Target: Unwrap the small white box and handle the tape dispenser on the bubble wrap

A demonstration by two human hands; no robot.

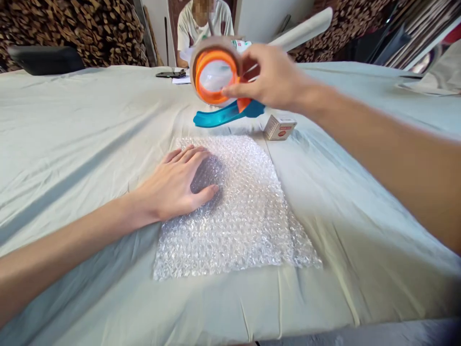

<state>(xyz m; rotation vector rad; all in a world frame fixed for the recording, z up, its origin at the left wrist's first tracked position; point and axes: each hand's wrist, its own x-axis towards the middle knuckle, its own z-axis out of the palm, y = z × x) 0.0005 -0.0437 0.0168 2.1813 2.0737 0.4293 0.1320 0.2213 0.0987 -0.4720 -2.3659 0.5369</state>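
Note:
A sheet of bubble wrap lies flat on the cloth-covered table in front of me. My left hand rests on its left side, fingers spread and thumb apart, holding nothing. Raised above the far end of the wrap, my right hand grips a tape dispenser with an orange hub, a blue handle and a roll of brown tape. Just right of the wrap's far edge, below my right hand, stands a small printed box.
Across the table sits a person. A phone lies near the far edge, a black case at the far left. A long white roll slants behind my right hand. Stacked firewood lines the back.

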